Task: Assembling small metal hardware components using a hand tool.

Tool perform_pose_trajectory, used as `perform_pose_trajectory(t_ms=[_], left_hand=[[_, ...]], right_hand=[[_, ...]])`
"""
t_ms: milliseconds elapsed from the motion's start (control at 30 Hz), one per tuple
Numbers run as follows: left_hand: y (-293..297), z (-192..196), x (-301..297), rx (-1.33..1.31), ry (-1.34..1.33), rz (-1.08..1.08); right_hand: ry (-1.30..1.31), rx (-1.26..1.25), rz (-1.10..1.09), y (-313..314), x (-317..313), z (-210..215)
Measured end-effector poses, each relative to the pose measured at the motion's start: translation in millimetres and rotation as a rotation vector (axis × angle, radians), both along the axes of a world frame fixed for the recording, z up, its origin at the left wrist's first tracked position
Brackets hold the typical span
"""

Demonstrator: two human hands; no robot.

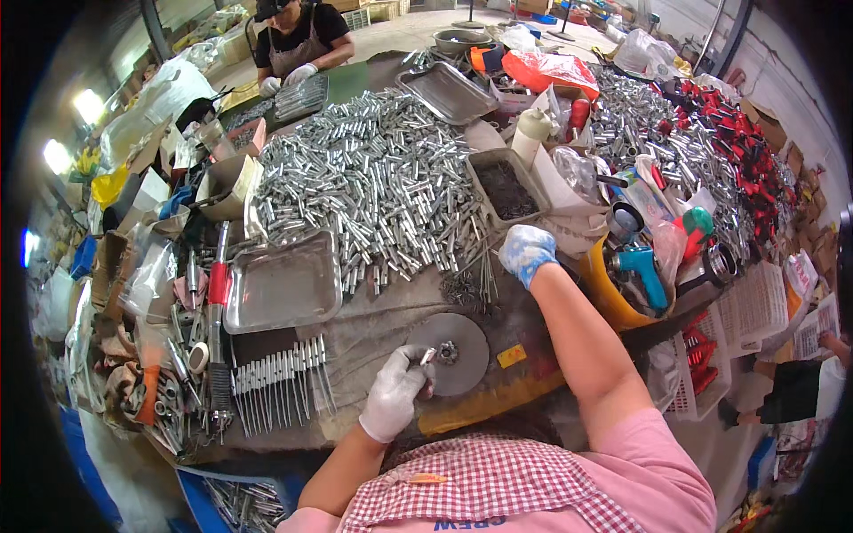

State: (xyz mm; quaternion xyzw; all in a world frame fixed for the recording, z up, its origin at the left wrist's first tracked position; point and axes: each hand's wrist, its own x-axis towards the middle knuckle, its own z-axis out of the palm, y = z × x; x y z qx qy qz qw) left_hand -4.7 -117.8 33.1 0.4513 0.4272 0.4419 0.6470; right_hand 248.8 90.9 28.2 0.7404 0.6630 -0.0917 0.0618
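Observation:
My left hand (394,396), in a white glove, is closed with a small shiny metal piece (428,356) between thumb and fingertips. It is above the left edge of a round grey disc (466,373), which has a small dark toothed part (447,353) at its centre. Stretched out to the right, my right hand (530,252) wears a white and blue glove. Its fingers are curled down beside a bunch of thin dark rods (485,282), below a metal bin of small dark pieces (507,185); whatever they pinch is hidden.
A large heap of metal tubes (373,178) covers the table's middle. To its left lies a metal tray (284,282), with a row of tubes on thin rods (280,369) below. A yellow tub of tools (604,284) stands near my right forearm. A co-worker (298,44) works at the far left.

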Motion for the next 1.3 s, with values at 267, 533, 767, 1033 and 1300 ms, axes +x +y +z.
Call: perform_pose_trajectory(t_ms=[267, 533, 767, 1033, 1300], left_hand=[[-1, -1, 1, 0.079, 0.144, -0.036], [-6, 10, 3, 0.291, 0.459, 0.017], [-12, 5, 11, 0.458, 0.473, -0.069], [-12, 14, 6, 0.483, 0.497, -0.066], [-6, 8, 4, 0.727, 0.541, -0.148]], right_hand=[[0.327, 0.385, -0.035, -31, -6, 24], [0.823, 0.284, 0.670, -164, -20, 43], [0.806, 0.275, 0.749, -180, -26, 43], [0.743, 0.295, 0.723, -186, -17, 43], [0.697, 0.270, 0.768, -189, -16, 46]])
